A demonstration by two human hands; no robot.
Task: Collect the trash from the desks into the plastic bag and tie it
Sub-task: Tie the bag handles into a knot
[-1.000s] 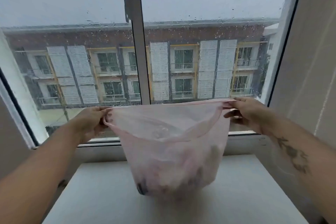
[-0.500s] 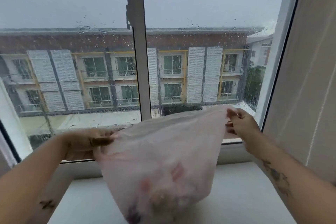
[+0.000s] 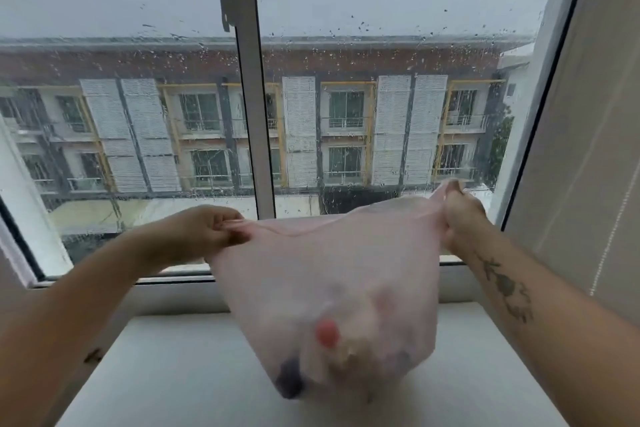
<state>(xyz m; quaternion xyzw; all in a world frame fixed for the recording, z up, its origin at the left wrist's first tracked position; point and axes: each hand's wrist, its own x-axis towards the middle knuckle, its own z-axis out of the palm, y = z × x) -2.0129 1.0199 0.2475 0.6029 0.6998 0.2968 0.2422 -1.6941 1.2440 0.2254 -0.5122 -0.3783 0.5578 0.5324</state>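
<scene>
1. Plastic bag (image 3: 325, 274): thin, pale pink, see-through. It hangs in front of the window (image 3: 381, 114), above the white desk (image 3: 166, 374). I can't tell if its bottom touches the desk; the image is motion-blurred.
2. Left hand (image 3: 204, 230): closed in a pinch on the bag's top-left corner, fingers curled tight, level with the window's lower edge.
3. Right hand (image 3: 462, 215): closed on the bag's top-right corner, gripping a bunched strip of plastic. It sits higher than the left hand and nearer the window's right frame.
4. The bag's top edge is stretched taut between the two hands and slopes up to the right. The mouth looks flattened.
5. Trash (image 3: 329, 354) is bunched in the bag's bottom. Visible through the plastic are a red blob, a dark purple-ish blob lower left of it, and pale crumpled stuff. Too blurred to identify.
6. Window: rain drops on the glass, vertical mullion (image 3: 249, 80) left of the bag's centre.
</scene>
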